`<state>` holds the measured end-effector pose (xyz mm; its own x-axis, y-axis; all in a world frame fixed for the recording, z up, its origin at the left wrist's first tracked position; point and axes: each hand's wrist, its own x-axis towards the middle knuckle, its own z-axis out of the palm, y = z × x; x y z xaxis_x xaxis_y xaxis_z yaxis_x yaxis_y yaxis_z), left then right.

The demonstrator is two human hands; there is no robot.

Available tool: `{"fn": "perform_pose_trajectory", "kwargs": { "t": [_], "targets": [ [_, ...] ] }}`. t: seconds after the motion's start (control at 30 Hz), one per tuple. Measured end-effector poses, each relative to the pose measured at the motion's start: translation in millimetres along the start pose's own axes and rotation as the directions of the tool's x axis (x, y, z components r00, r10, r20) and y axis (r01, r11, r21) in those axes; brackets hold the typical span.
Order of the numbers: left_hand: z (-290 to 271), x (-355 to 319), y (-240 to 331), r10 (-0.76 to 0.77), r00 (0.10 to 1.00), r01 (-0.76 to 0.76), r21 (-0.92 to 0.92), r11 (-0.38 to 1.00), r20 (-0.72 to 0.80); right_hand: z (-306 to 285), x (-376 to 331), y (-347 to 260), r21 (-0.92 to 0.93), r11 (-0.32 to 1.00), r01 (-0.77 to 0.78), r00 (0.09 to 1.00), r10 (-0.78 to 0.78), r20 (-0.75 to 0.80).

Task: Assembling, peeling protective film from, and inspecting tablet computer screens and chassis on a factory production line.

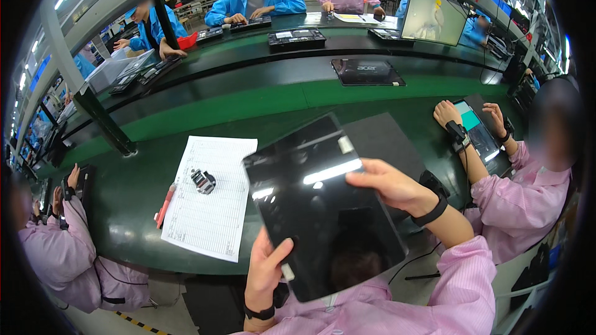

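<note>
A tablet point(310, 205) with a glossy black front is held up tilted above the near edge of the green table, bright lamp reflections crossing it. A clear film seems to lie over it and stick out past its top edge; pale tabs show at its upper right and lower left. My left hand point(267, 267) grips the lower left edge, thumb on the front. At the upper right edge, my right hand point(394, 186) holds it with the thumb on the front and the other fingers mostly hidden behind. Both wrists wear black bands.
A dark mat point(388, 139) lies behind the tablet. To the left are a printed sheet point(217, 223), a small black-and-silver object point(203, 181) and a red pen point(165, 206). Co-workers sit on both sides. Beyond runs a conveyor with another tablet point(366, 72); a metal post point(102, 121) stands left.
</note>
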<state>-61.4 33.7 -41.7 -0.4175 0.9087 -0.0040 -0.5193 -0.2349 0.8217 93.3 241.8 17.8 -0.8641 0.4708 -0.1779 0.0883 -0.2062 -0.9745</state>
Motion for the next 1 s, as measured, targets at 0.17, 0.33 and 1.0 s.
{"fn": "perform_pose_trajectory", "kwargs": {
  "t": [0.17, 0.33, 1.0],
  "targets": [
    [-7.9, 2.8, 16.1, -0.086, 0.956, 0.048, -0.138, 0.989, -0.28, -80.1, 83.5, -43.3, -0.662, 0.746, 0.073, 0.995, -0.103, -0.007],
    [-27.1, 25.9, 4.4, -0.025, 0.948, 0.041, 0.042, 0.998, -0.318, -225.4, 189.5, -45.2, -0.999, 0.043, -0.029, 0.943, -0.329, -0.041],
    [-45.2, 4.5, 16.0, -0.099, 0.891, 0.106, -0.009, 0.994, -0.443, -245.8, 274.2, 12.1, -0.78, -0.613, -0.127, 0.884, -0.427, 0.191]
  ]
}}
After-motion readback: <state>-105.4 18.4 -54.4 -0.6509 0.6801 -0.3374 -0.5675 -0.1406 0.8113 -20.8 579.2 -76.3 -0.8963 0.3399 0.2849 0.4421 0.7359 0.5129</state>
